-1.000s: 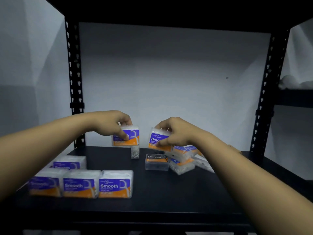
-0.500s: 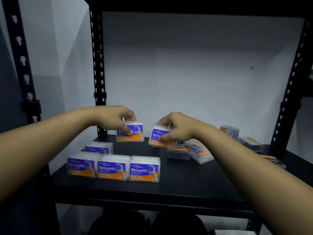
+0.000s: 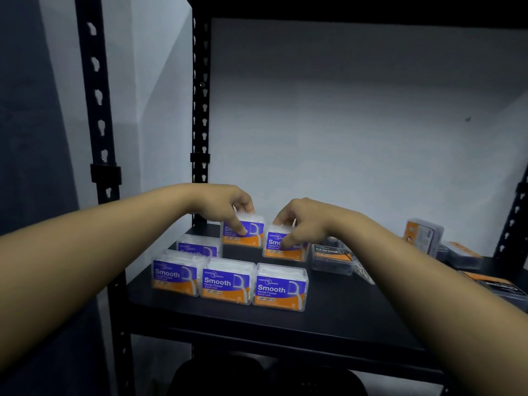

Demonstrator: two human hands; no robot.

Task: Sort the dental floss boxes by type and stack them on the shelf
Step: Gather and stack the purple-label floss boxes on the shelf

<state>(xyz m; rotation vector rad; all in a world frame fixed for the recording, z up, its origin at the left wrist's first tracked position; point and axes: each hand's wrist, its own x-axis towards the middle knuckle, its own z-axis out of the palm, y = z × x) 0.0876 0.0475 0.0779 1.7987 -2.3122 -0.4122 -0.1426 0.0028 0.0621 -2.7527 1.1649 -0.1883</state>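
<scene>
Here, at the left of the frame, a black upright post (image 3: pixel 98 110) of the rack rises beside the black shelf (image 3: pixel 337 318). At the lower left of the shelf a front row of three floss boxes labelled "Smooth" (image 3: pixel 227 281) stands side by side, touching, labels forward. Just behind the row's left end a fourth Smooth box (image 3: pixel 198 245) stands partly hidden.

Toward the middle of the frame, the left hand (image 3: pixel 228 205) reaches in from the left and its fingers (image 3: pixel 238 227) pinch a Smooth box (image 3: pixel 251 234), thumb on the label and the others over the top; whether the box rests on the shelf cannot be told. Just right of it, apart by a narrow gap, the right hand (image 3: pixel 303 218) pinches a second held Smooth box (image 3: pixel 283 248) the same way, slightly tilted.

Right of that box a dark box labelled "Charcoal" (image 3: pixel 331 258) sits on the shelf, partly behind the right forearm. Farther right, near the back right edge, more dark boxes (image 3: pixel 425 234) lie scattered, one upright, others flat and blurred.
</scene>
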